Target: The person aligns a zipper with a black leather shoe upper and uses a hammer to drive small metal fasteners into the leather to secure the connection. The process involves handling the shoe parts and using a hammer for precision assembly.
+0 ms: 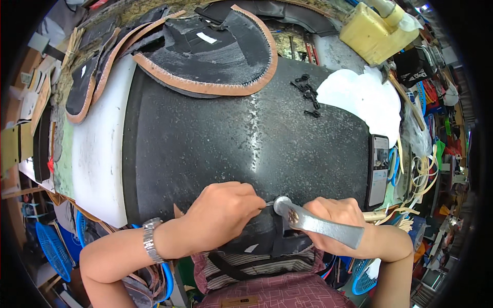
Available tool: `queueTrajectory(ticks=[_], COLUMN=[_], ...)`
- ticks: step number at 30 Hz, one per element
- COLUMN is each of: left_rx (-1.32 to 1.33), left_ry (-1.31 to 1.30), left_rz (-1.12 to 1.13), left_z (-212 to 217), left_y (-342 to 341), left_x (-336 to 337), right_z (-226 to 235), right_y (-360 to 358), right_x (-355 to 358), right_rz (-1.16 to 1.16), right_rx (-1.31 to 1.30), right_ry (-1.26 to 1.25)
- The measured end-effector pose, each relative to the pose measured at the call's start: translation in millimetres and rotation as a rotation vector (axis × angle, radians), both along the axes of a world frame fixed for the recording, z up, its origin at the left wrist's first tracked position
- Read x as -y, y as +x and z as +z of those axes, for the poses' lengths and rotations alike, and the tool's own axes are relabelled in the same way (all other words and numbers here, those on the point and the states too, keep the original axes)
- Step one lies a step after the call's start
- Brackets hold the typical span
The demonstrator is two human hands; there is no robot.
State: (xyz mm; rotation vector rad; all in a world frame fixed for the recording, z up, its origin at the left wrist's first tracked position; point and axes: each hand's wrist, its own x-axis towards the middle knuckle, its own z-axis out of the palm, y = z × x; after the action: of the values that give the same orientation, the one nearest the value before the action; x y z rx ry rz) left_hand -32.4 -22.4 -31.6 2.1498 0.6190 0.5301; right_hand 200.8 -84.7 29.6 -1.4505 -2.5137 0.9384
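My right hand (334, 218) is closed around the wooden handle of a hammer (328, 227), whose silver head lies across in front of the fingers. The hammer's round striking face sits right by my left fingertips. My left hand (223, 215) is closed in a pinch on a thin, shiny metal piece, mostly hidden by the fingers and hammer. Under both hands, at the near edge of the black work mat (205, 149), lies a black leather piece (264, 228) that hangs toward my lap. What the hammer face touches is hidden.
A black curved panel with brown stitched edging (205, 84) lies at the far left. Several small black fittings (310, 97) rest near a white sheet (354, 95). A phone (378, 169) lies at the right edge; a yellowish container (375, 33) stands behind.
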Motion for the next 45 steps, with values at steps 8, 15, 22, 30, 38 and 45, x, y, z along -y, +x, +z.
queueTrajectory(ticks=[8, 15, 22, 30, 38, 45], left_rx=[-0.196, -0.11, -0.166, -0.052, -0.084, -0.127], left_ry=[0.906, 0.13, 0.979, 0.328, 0.423, 0.647], left_rz=[-0.312, -0.158, -0.381, -0.281, -0.414, -0.527], left_z=[8, 13, 6, 10, 8, 8], left_y=[-5, -11, -28, -30, -49, -62], left_x=[14, 0, 17, 3, 1, -8], right_z=[0, 6, 7, 7, 7, 12], right_y=[1, -15, -20, -34, -44, -58], right_x=[-14, -17, -27, -18, -22, -27], right_rz=[0.191, 0.221, 0.284, 0.353, 0.403, 0.444], right_rx=[0.012, 0.124, 0.012, 0.114, 0.089, 0.138], right_ry=[0.129, 0.122, 0.117, 0.141, 0.144, 0.11])
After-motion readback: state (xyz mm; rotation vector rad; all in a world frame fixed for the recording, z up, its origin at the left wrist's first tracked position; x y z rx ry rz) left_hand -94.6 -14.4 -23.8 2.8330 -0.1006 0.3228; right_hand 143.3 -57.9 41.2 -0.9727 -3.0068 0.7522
